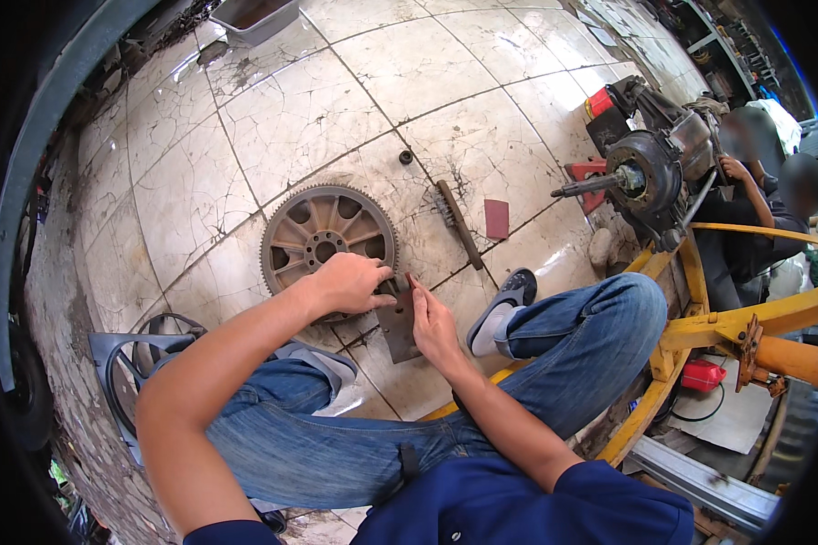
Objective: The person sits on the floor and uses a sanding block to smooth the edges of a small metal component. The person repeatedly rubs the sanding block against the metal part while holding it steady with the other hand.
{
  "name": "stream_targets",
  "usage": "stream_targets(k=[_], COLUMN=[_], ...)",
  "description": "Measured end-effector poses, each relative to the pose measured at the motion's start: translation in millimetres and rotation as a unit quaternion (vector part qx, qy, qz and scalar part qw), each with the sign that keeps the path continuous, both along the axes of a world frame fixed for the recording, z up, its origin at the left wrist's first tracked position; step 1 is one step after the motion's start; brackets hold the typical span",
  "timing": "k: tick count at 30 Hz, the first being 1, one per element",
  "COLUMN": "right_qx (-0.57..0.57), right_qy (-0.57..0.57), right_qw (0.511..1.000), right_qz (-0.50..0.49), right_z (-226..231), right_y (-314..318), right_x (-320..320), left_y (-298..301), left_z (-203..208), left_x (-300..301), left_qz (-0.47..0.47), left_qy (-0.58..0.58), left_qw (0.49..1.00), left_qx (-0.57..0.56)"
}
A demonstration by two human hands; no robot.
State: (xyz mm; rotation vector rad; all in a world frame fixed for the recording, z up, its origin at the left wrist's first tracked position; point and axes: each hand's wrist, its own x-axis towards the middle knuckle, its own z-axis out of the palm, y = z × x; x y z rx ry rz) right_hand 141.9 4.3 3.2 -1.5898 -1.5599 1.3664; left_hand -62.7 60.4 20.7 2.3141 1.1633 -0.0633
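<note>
A rusty toothed flywheel (286, 222) lies flat on the tiles in front of me. Over its near right edge is my left hand (350, 282), its fingers curled together beside a small metal piece; what they pinch is hidden. Close by on the right, my right hand (434, 327) is closed on a thin dark-red strip (412, 280) that looks like folded sandpaper. Beneath both hands sits a flat grey metal plate (398, 336) with holes. Farther right lie a wooden-handled wire brush (460, 225) and a dark-red sandpaper sheet (496, 219).
A small black ring-shaped part (405, 157) lies beyond the flywheel. At right, a large greasy axle assembly (645, 163) stands near a yellow metal frame (691, 272), with other people behind it. A grey tub (254, 27) is at the far left.
</note>
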Motion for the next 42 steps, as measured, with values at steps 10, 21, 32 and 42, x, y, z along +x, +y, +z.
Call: stream_targets(k=[10, 21, 32, 42], right_qx=[0.083, 0.069, 0.077, -0.016], right_qy=[0.028, 0.014, 0.013, -0.007], right_qw=[0.996, 0.997, 0.997, 1.0], right_qz=[0.011, 0.025, 0.01, -0.001], right_z=[1.6, 3.2, 9.0, 14.5], right_y=[0.7, 2.9, 1.9, 1.3], right_x=[0.7, 4.8, 2.2, 3.5], left_y=[0.5, -3.8, 2.8, -4.2], left_z=[4.4, 3.6, -2.2, 1.4], left_x=[1.3, 5.2, -0.2, 3.6], left_qz=[0.005, 0.002, -0.001, -0.002], left_qy=[-0.001, 0.025, 0.017, 0.014], left_qw=[1.0, 0.999, 0.999, 0.999], left_qx=[-0.018, -0.045, -0.043, -0.031])
